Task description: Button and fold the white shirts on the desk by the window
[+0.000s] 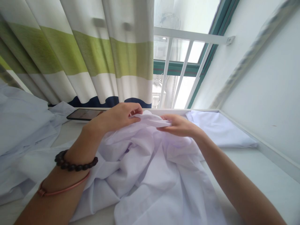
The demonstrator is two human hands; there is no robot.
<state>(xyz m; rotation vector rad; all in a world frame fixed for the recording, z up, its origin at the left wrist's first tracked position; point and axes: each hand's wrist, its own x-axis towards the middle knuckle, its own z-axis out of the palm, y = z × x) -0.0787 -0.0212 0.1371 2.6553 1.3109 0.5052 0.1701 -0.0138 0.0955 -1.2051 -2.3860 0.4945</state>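
A crumpled white garment (145, 165) spreads over the white surface in front of me, its upper edge lifted between my hands. My left hand (119, 115) pinches that edge between thumb and fingers. Close by on the right, my right hand (177, 125) grips the same cloth, with a fold lying between thumb and fingers. Dark beads and a reddish band circle my left wrist and forearm.
More white cloth (21, 125) is heaped at the left. A phone (84, 114) lies behind my left wrist. A folded white cloth (220, 128) rests at the right by the raised edge. Behind are a striped curtain (93, 56) and a white window railing (185, 59).
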